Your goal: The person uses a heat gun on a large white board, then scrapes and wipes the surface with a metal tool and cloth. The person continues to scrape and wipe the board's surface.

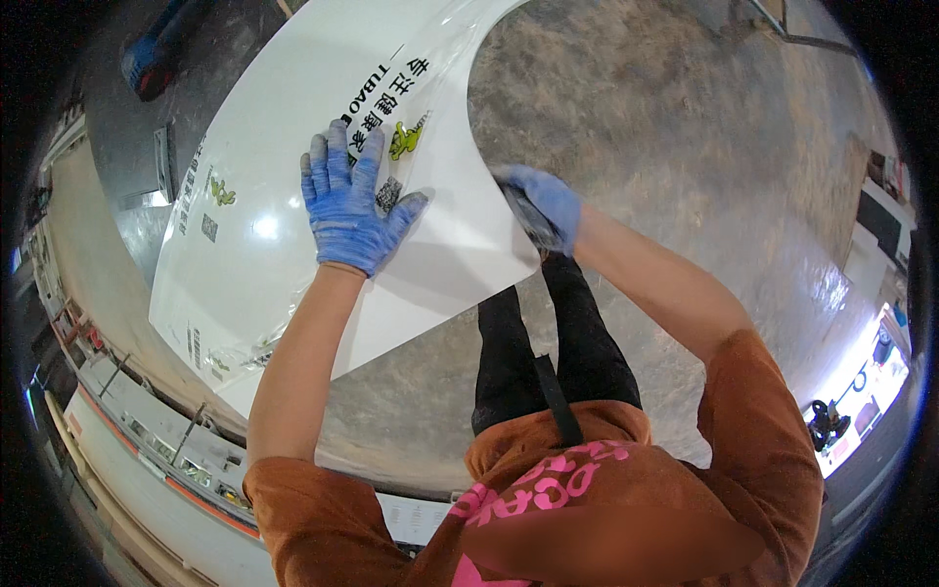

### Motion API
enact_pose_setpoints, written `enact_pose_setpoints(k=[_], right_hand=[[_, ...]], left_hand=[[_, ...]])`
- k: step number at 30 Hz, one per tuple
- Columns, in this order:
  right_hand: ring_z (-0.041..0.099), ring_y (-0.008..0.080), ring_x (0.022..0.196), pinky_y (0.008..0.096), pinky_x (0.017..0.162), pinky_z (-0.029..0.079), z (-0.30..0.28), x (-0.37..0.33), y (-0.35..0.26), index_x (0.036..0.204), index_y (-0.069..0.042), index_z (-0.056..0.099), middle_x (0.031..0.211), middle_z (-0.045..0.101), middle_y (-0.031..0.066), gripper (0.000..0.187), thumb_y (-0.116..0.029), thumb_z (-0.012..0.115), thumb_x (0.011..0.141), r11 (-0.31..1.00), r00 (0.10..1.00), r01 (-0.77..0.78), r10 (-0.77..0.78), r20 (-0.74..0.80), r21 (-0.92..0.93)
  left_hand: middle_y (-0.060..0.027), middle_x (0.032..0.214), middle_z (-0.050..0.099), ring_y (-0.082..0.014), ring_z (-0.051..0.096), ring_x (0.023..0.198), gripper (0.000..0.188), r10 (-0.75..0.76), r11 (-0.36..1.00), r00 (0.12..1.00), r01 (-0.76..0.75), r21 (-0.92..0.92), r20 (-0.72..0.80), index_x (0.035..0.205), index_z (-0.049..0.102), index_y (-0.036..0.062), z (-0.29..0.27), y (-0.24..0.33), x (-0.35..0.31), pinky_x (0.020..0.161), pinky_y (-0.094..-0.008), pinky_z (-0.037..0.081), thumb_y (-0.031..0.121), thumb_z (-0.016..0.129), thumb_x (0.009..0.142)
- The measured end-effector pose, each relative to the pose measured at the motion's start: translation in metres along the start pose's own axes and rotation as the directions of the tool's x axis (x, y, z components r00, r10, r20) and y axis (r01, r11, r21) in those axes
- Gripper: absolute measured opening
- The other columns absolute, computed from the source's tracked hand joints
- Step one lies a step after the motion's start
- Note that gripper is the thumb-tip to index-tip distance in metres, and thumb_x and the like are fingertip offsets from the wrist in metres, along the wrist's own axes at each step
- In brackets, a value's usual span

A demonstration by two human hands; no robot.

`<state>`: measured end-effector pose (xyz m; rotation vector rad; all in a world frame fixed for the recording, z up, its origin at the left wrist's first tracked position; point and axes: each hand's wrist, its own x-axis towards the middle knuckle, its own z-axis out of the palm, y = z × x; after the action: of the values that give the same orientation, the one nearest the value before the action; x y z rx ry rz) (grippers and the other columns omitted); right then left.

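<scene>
A large white panel (430, 245) lies in front of me, covered in part by clear film printed with dark writing and green figures. My left hand (352, 201), in a blue work glove, rests flat on the panel with its fingers stretched out and its thumb spread. At the panel's right edge, near the corner closest to me, my gloved right hand (550, 207) is closed round a dark, block-like tool (525, 215). The tool is held against the edge; motion blur and the glove hide its exact kind.
A mottled brown-grey floor (675, 108) spreads to the right of the panel. At the far left are a blue-and-red object (147, 64) and a grey metal piece (163, 164). A long white bench-like structure with an orange stripe (161, 470) runs along the lower left.
</scene>
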<state>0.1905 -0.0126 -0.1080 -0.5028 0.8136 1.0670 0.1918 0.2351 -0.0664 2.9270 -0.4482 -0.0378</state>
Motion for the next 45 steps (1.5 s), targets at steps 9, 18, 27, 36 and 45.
enact_pose_setpoints(k=[9, 18, 27, 36, 45], right_hand=[[0.068, 0.0164, 0.069, 0.0328, 0.057, 0.057, -0.015, -0.047, 0.037, 0.105, -0.008, 0.064, 0.092, 0.071, 0.0085, 0.027, -0.03, 0.054, 0.094, 0.997, 0.96, -0.073, 0.059, -0.274, -0.039], [0.069, 0.0193, 0.076, 0.0382, 0.062, 0.058, -0.016, -0.044, 0.035, 0.109, -0.005, 0.063, 0.095, 0.07, 0.01, 0.031, -0.03, 0.052, 0.095, 0.995, 0.979, -0.097, 0.091, -0.183, -0.021], [0.068, 0.0198, 0.06, 0.0342, 0.057, 0.059, 0.008, 0.008, -0.01, 0.104, 0.0, 0.065, 0.083, 0.071, 0.012, 0.034, -0.029, 0.049, 0.096, 0.998, 0.999, 0.022, -0.025, -0.044, -0.062], [0.059, 0.0224, 0.109, 0.0548, 0.086, 0.049, -0.021, -0.049, 0.046, 0.124, -0.017, 0.057, 0.123, 0.061, 0.0067, 0.04, -0.043, 0.048, 0.095, 0.995, 0.978, -0.06, 0.043, -0.205, -0.075], [0.059, 0.0275, 0.11, 0.0529, 0.091, 0.048, -0.014, -0.053, 0.075, 0.126, -0.013, 0.054, 0.12, 0.061, 0.0093, 0.044, -0.046, 0.047, 0.096, 0.965, 0.966, 0.15, -0.097, -0.241, 0.216]], left_hand=[[-0.0259, 0.15, 0.029, -0.0461, 0.025, 0.138, 0.089, 0.004, 1.0, 1.0, -0.004, 0.021, 0.012, 0.145, 0.04, 0.0118, -0.002, 0.002, 0.002, 0.113, -0.0558, 0.015, 0.061, 0.066, 0.076], [-0.0263, 0.147, 0.031, -0.0462, 0.026, 0.135, 0.09, 0.017, 1.0, 1.0, -0.017, -0.022, -0.025, 0.142, 0.044, 0.0146, 0.003, -0.002, 0.001, 0.113, -0.0571, 0.015, 0.058, 0.073, 0.069], [-0.0243, 0.15, 0.028, -0.0447, 0.024, 0.137, 0.087, 0.01, 1.0, 1.0, -0.01, -0.02, -0.018, 0.143, 0.043, 0.0166, 0.003, -0.002, -0.001, 0.114, -0.0555, 0.013, 0.062, 0.069, 0.073], [-0.0202, 0.149, 0.032, -0.0407, 0.026, 0.138, 0.085, -0.002, 1.0, 0.998, 0.0, -0.023, -0.056, 0.142, 0.045, 0.0203, 0.005, -0.005, -0.001, 0.115, -0.0535, 0.015, 0.068, 0.064, 0.074], [-0.0222, 0.15, 0.032, -0.042, 0.027, 0.138, 0.085, -0.004, 0.999, 0.998, 0.002, -0.037, -0.062, 0.145, 0.042, 0.0185, 0.002, -0.004, -0.002, 0.115, -0.0528, 0.016, 0.064, 0.064, 0.077]])
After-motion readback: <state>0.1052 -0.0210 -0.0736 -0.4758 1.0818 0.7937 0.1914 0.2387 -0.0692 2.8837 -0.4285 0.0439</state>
